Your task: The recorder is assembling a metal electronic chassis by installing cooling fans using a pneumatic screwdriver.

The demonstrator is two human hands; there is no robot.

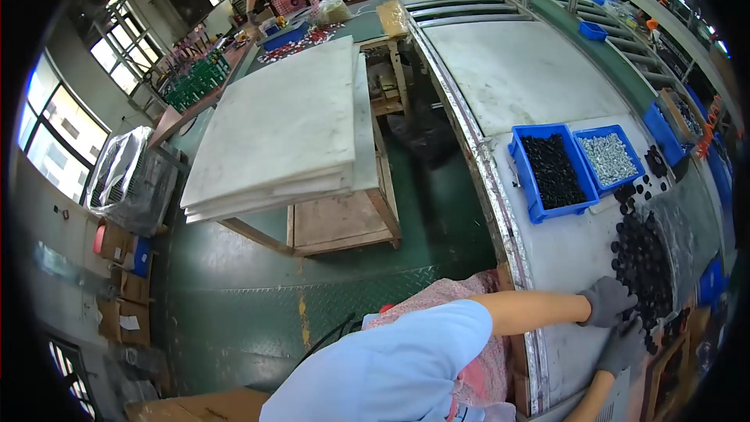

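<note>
Bare worktop (562, 266) lies left of the black parts (642, 258), lower right; higher up, blue bins (564, 212) obstruct.

At lower right, the gloved left hand (609, 302) sits just above the gloved right hand (622, 347), left arm (541, 312) stretched out.

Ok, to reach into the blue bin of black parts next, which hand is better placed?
Probably the left hand: it is nearer the blue bin, while the right hand sits farther away. Both hands are at the loose black pieces.
</note>
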